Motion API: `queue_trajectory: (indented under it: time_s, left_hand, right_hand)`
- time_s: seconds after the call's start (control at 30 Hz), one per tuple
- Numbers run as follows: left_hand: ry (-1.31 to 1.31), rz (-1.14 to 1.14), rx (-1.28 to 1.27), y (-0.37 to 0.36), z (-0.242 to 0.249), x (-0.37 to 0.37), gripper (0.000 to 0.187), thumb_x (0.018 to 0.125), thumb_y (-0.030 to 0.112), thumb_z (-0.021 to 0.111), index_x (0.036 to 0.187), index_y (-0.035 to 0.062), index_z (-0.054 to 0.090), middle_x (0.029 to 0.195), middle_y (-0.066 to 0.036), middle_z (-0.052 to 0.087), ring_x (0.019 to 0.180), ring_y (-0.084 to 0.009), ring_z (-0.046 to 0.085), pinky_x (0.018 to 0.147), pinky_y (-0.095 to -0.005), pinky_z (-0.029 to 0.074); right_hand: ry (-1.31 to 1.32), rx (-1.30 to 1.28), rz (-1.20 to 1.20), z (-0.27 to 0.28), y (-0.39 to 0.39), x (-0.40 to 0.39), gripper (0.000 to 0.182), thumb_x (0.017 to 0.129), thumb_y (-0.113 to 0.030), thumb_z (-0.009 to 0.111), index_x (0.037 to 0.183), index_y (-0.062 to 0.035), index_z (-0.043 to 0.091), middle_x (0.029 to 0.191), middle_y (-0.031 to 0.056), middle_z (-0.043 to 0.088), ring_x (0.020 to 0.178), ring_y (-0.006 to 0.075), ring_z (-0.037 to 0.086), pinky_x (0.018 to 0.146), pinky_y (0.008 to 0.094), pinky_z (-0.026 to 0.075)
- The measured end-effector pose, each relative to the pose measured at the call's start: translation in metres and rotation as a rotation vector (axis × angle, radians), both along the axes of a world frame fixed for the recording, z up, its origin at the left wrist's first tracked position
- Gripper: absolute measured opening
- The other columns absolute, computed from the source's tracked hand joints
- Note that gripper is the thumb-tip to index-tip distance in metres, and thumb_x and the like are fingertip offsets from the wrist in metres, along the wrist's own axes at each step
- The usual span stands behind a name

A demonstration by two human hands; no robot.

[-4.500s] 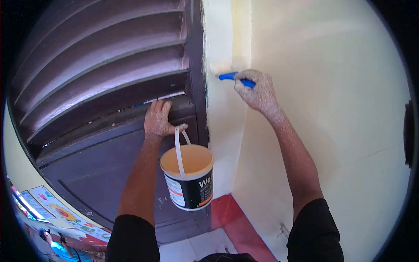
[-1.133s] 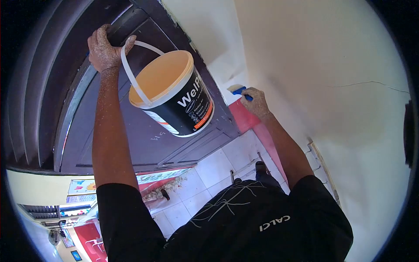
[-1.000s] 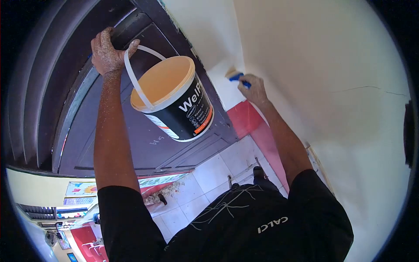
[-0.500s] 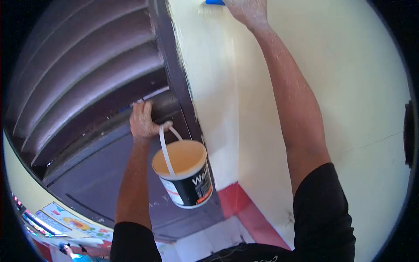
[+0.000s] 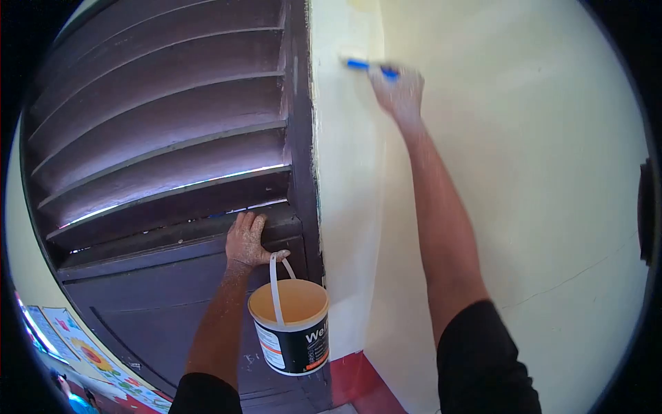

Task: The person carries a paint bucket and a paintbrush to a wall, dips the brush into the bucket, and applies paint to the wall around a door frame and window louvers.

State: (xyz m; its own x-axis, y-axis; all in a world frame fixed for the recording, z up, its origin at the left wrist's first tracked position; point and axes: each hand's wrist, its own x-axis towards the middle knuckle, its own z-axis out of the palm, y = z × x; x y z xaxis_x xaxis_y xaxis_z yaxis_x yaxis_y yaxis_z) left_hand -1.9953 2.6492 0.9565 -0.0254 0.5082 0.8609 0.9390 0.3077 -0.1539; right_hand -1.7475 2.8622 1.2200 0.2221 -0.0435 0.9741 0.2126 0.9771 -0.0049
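Note:
My right hand (image 5: 400,88) is closed around a paintbrush (image 5: 357,64) with a blue handle, up at the cream wall strip beside the dark frame. The bristle end points left at the wall and is blurred. My left hand (image 5: 245,241) rests its fingers on the ledge below the louvres, with the thumb stretched out to the right. From that thumb hangs a paint bucket (image 5: 293,345) by its white strap handle (image 5: 276,286). Black and white on the outside, the bucket shows a peach-coloured inside.
A dark brown louvred shutter (image 5: 172,117) fills the left side, with a solid panel beneath. The cream wall (image 5: 517,172) spans the right, with a red band (image 5: 355,379) low down. Flower pictures (image 5: 93,352) and a person in blue (image 5: 79,403) show at lower left.
The view has tilted up and shifted. My right hand and the brush appear lower in view, the brush now seen more fully. My left hand stays on the ledge with the bucket hanging.

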Motion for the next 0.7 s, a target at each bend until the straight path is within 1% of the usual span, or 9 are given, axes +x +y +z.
queue_trajectory:
  time_s: [0.07,0.1,0.17,0.2,0.23,0.33,0.47,0.53,0.7]
  left_hand:
    - [0.002,0.009,-0.006,-0.001,0.001,0.002,0.1,0.042,0.073,0.078,0.111,0.003,0.059,0.109,-0.017,0.054,0.108,-0.0349,0.052,0.093,-0.0489,0.046]
    - [-0.009,-0.005,-0.011,-0.001,0.002,0.001,0.1,0.042,0.073,0.078,0.112,0.0032,0.059,0.109,-0.017,0.054,0.108,-0.0348,0.052,0.094,-0.0488,0.046]
    - [-0.034,-0.04,-0.02,0.0,0.001,-0.002,0.1,0.044,0.073,0.077,0.113,0.0036,0.058,0.111,-0.017,0.054,0.109,-0.0346,0.052,0.095,-0.0488,0.045]
    - [-0.025,-0.027,-0.025,-0.002,-0.003,-0.001,0.1,0.044,0.073,0.077,0.113,0.0035,0.058,0.111,-0.017,0.054,0.11,-0.0343,0.051,0.096,-0.0486,0.045]
    - [-0.009,-0.013,-0.014,0.0,-0.001,-0.001,0.1,0.045,0.073,0.077,0.113,0.0034,0.058,0.112,-0.017,0.054,0.11,-0.0341,0.051,0.096,-0.0483,0.045]
    - [-0.034,-0.012,-0.045,-0.001,0.001,-0.001,0.1,0.046,0.074,0.076,0.114,0.0029,0.058,0.113,-0.017,0.054,0.111,-0.0336,0.05,0.097,-0.0481,0.044]
    - [-0.003,-0.012,-0.029,-0.001,0.0,-0.002,0.101,0.045,0.075,0.075,0.113,0.0019,0.058,0.111,-0.017,0.054,0.109,-0.0338,0.051,0.096,-0.0488,0.045]
    - [0.003,-0.06,-0.008,-0.002,0.001,-0.003,0.099,0.045,0.074,0.076,0.111,0.0017,0.059,0.109,-0.016,0.055,0.107,-0.0332,0.052,0.093,-0.0487,0.046]
    - [-0.001,-0.109,0.019,-0.002,0.003,-0.004,0.097,0.045,0.072,0.077,0.106,0.0003,0.06,0.105,-0.019,0.056,0.105,-0.0366,0.054,0.088,-0.0501,0.049]
  right_hand:
    - [-0.121,-0.117,0.015,-0.071,-0.021,0.01,0.03,0.077,-0.03,0.068,0.078,0.0001,0.069,0.07,0.0184,0.065,0.065,0.0278,0.066,0.065,0.0378,0.052]
    - [-0.071,-0.006,0.023,-0.112,-0.015,0.008,0.027,0.078,-0.027,0.07,0.08,0.0001,0.069,0.069,0.0173,0.065,0.062,0.0222,0.065,0.062,0.0355,0.051]
    - [-0.135,-0.233,0.188,-0.2,-0.019,0.015,0.02,0.081,-0.022,0.069,0.085,-0.0026,0.07,0.069,0.0135,0.065,0.064,0.0131,0.062,0.059,0.0311,0.049]
    - [-0.276,-0.423,0.165,-0.233,-0.037,0.028,0.022,0.081,-0.024,0.069,0.084,-0.0023,0.07,0.067,0.0138,0.065,0.062,0.0156,0.063,0.058,0.0321,0.049]
    - [-0.36,-0.458,0.064,-0.276,-0.04,0.035,0.019,0.074,-0.018,0.07,0.086,-0.0034,0.07,0.078,0.0176,0.068,0.069,0.0306,0.068,0.065,0.0383,0.054]
    - [-0.538,-0.647,0.156,-0.367,-0.053,0.055,0.025,0.071,-0.023,0.071,0.089,-0.0049,0.071,0.078,0.0181,0.068,0.066,0.0313,0.067,0.064,0.0392,0.053]
    - [-0.671,-0.905,0.12,-0.355,-0.042,0.068,0.03,0.074,-0.028,0.067,0.096,-0.0065,0.071,0.086,0.019,0.069,0.076,0.0331,0.066,0.073,0.0422,0.052]
    - [-0.581,-0.673,-0.045,-0.325,-0.014,0.056,0.034,0.075,-0.035,0.068,0.091,-0.0054,0.071,0.089,0.02,0.067,0.088,0.0352,0.062,0.081,0.0454,0.049]
    - [-0.541,-0.66,-0.135,-0.112,0.014,0.035,0.059,0.076,-0.052,0.067,0.107,-0.0025,0.065,0.107,0.0203,0.063,0.105,0.0339,0.059,0.092,0.0432,0.047]
